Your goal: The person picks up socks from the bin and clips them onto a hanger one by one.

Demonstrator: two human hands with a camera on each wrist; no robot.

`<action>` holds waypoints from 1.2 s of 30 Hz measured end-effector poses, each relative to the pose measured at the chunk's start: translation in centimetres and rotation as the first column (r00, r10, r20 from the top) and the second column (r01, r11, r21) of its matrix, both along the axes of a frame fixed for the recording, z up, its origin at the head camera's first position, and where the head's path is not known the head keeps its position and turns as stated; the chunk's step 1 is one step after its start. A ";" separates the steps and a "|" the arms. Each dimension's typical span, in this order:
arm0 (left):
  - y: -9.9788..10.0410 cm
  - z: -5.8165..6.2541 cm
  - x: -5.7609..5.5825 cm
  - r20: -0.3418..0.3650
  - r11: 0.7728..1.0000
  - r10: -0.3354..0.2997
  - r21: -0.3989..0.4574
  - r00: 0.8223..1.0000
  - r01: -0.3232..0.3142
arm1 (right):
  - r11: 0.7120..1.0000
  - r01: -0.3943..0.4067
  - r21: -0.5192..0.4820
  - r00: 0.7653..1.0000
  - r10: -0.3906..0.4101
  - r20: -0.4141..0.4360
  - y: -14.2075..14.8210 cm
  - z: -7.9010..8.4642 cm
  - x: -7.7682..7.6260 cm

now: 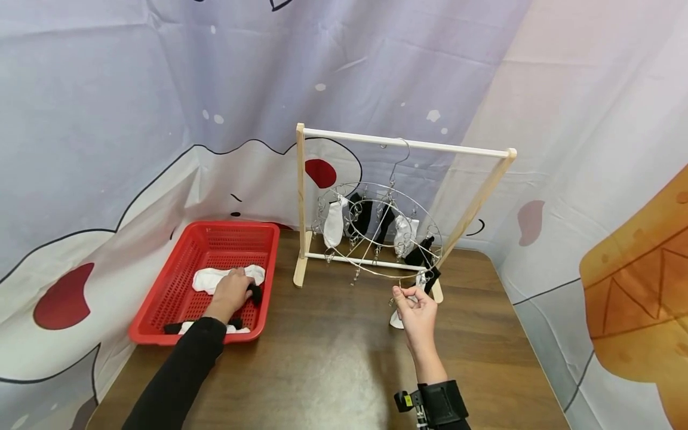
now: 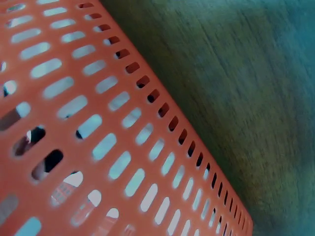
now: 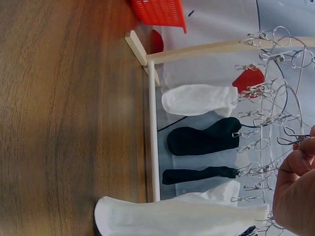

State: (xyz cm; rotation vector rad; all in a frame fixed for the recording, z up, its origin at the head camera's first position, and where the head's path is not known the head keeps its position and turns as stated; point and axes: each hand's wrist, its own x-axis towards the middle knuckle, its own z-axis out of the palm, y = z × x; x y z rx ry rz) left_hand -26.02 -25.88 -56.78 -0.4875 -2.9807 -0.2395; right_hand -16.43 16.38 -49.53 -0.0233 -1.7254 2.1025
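In the head view my left hand [image 1: 232,294] is down inside a red plastic basket [image 1: 273,251]. Its fingers curl at a black sock [image 1: 255,293], beside a white sock [image 1: 211,279]; the fingertips are partly hidden. My right hand [image 1: 419,312] is at the near rim of a round wire drying hanger [image 1: 371,273]. Between thumb and fingers it pinches a metal clip [image 3: 294,136], seen in the right wrist view. White and black socks hang from other clips, among them a white sock [image 3: 199,100], a black sock [image 3: 204,137] and a long white sock [image 3: 172,216] close to this hand.
The hanger hooks over the white bar [image 1: 344,137] of a wooden stand [image 1: 301,197] on a brown table [image 1: 322,370]. More black-and-white socks [image 1: 185,327] lie at the basket's near side. A printed curtain [image 1: 107,119] stands behind.
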 end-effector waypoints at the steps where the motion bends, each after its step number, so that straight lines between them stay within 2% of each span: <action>1: -0.1 0.2 -0.1 -0.025 1.000 -0.004 0.023 1.000 0.005 | 1.000 0.002 -0.001 1.000 -0.002 0.001 0.0 0.0 0.0; 4: -0.6 1.2 -0.4 -0.042 0.990 -0.042 0.134 0.998 0.047 | 1.000 0.006 -0.011 1.000 -0.006 0.005 0.0 0.0 0.0; 6: -1.0 2.1 -0.5 0.005 0.968 -0.094 0.233 0.996 0.091 | 1.000 0.008 -0.014 1.000 -0.008 0.006 0.0 0.0 0.0; 8: -1.4 3.1 -0.5 0.076 0.938 -0.167 0.319 0.983 0.134 | 1.000 0.008 -0.013 1.000 -0.008 0.004 -0.1 0.0 0.0; 10: -1.9 4.0 -0.4 0.163 0.909 -0.240 0.383 0.957 0.163 | 1.000 0.005 -0.013 1.000 -0.005 -0.002 -0.1 0.0 0.1; 12: -2.3 4.9 -0.1 0.249 0.895 -0.290 0.413 0.924 0.170 | 1.000 0.002 -0.013 1.000 -0.002 -0.006 -0.1 0.1 0.1; 16: -2.6 6.2 0.5 0.417 0.907 -0.300 0.403 0.858 0.121 | 1.000 -0.006 -0.023 1.000 0.006 -0.012 -0.2 0.2 0.1; 17: -2.6 6.4 0.6 0.436 0.910 -0.295 0.399 0.851 0.111 | 1.000 -0.008 -0.024 1.000 0.008 -0.011 -0.1 0.2 0.1; 19: -2.6 6.7 1.0 0.422 0.909 -0.280 0.405 0.862 0.097 | 1.000 -0.008 -0.027 1.000 0.008 -0.008 -0.1 0.2 0.1; 20: -2.5 6.8 1.1 0.395 0.900 -0.274 0.427 0.877 0.089 | 1.000 -0.008 -0.029 1.000 0.008 -0.005 -0.1 0.2 0.0; 22: -2.2 7.0 1.4 0.297 0.873 -0.243 0.482 0.923 0.075 | 0.999 -0.010 -0.032 1.000 0.010 -0.004 -0.1 0.1 0.1; 24: -1.3 7.6 1.6 0.205 0.823 -0.196 0.565 0.959 0.047 | 0.999 -0.011 -0.037 1.000 0.011 -0.006 -0.1 0.1 0.1; 25: -0.7 7.9 1.8 0.175 0.784 -0.173 0.620 0.969 0.028 | 0.999 -0.010 -0.040 1.000 0.010 -0.007 -0.2 0.1 0.1; 27: 1.1 8.7 2.2 0.122 0.701 -0.164 0.713 0.979 0.029 | 0.999 -0.011 -0.048 1.000 0.010 -0.011 -0.3 0.2 0.1; 29: 3.6 9.2 2.8 0.109 0.621 -0.173 0.784 0.979 0.023 | 0.999 -0.007 -0.049 1.000 0.006 -0.012 -0.5 0.2 0.2; 31: 6.5 9.3 3.7 0.116 0.564 -0.201 0.826 0.973 0.018 | 0.999 -0.006 -0.051 1.000 0.006 -0.015 -0.8 0.2 0.2; 33: 9.8 8.9 4.5 0.146 0.547 -0.183 0.837 0.972 -0.023 | 0.999 -0.005 -0.049 1.000 0.004 -0.026 -0.9 0.4 0.2; 34: 11.5 8.6 5.0 0.175 0.531 -0.170 0.845 0.970 -0.059 | 0.999 -0.005 -0.046 0.999 0.004 -0.038 -1.0 0.4 0.3; 36: 14.8 7.8 6.0 0.238 0.474 -0.160 0.870 0.958 -0.137 | 0.999 -0.011 -0.035 0.998 0.008 -0.070 -1.1 0.4 0.3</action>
